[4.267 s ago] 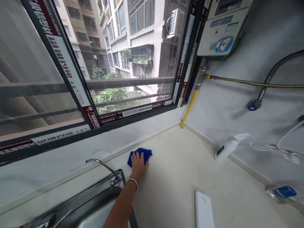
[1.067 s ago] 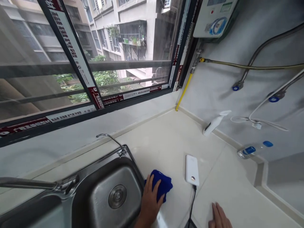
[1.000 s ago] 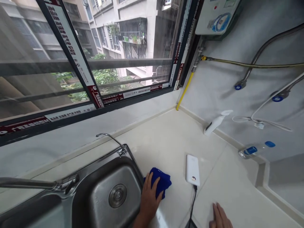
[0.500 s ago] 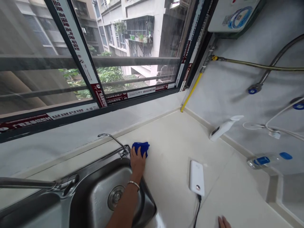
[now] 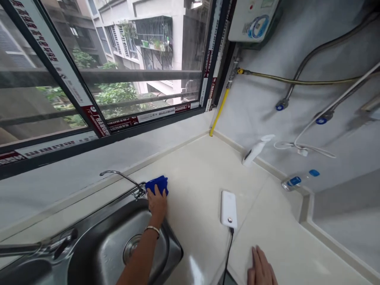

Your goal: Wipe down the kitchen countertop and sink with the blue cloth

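Observation:
A crumpled blue cloth [image 5: 157,185] lies on the counter at the back right corner of the sink. My left hand [image 5: 157,204] presses down on it, fingers spread over the fabric, a bracelet round the wrist. Just left of the cloth rises a thin curved chrome tap [image 5: 123,176]. My forearm crosses the steel sink basin [image 5: 103,241], partly covering its drain [image 5: 130,247]. At the bottom edge, my right hand [image 5: 261,269] rests on the counter with outstretched fingers and holds nothing; its lower part is cut off.
A white power bank [image 5: 228,209] with a black cable [image 5: 228,253] lies between my hands. Along the right wall are a white handheld device [image 5: 257,150] and a clear bottle [image 5: 292,182]. A larger tap [image 5: 59,243] reaches over the sink at left. A yellow pipe [image 5: 219,113] stands in the corner.
The view has swung right, so most things sit further left. My left hand stays on the cloth at the sink corner. More of my right hand shows on the counter.

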Demonstrator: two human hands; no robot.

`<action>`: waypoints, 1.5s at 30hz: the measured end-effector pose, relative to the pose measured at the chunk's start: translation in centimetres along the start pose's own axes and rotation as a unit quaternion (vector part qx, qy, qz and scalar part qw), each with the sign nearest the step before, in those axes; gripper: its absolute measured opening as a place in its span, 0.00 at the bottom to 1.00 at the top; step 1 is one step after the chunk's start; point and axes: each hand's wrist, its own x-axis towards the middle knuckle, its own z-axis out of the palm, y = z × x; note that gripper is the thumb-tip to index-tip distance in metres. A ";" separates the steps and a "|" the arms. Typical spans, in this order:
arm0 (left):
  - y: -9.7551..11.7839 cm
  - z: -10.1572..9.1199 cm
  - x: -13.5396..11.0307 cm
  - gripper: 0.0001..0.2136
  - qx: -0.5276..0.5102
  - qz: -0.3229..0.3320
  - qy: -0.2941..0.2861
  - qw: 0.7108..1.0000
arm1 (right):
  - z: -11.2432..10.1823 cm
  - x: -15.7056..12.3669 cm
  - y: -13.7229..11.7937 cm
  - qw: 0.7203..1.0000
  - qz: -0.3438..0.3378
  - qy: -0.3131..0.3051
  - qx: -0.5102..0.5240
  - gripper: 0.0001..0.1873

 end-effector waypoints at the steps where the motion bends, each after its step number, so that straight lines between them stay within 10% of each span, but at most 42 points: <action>1: 0.0 -0.1 -1.3 0.28 -0.004 0.022 -0.003 1.000 | 0.0 -0.1 0.1 1.000 -0.004 0.000 -0.004 0.33; 12: -0.3 -3.1 -13.5 0.21 -0.075 0.278 -0.082 0.954 | -1.2 0.6 -1.3 1.000 0.010 -0.003 0.013 0.29; 20: -3.7 -8.1 -20.0 0.34 -0.111 0.437 -0.277 0.848 | -0.4 0.5 -0.8 1.000 0.010 0.009 0.015 0.29; 38: 1.9 -5.5 -18.1 0.29 -0.100 0.441 -0.189 0.872 | -0.8 0.6 -0.9 1.000 0.016 -0.013 0.018 0.31; 45: 5.3 -2.5 -11.9 0.20 -0.059 0.341 -0.182 0.921 | -1.2 0.6 -1.1 0.999 0.027 -0.029 0.031 0.30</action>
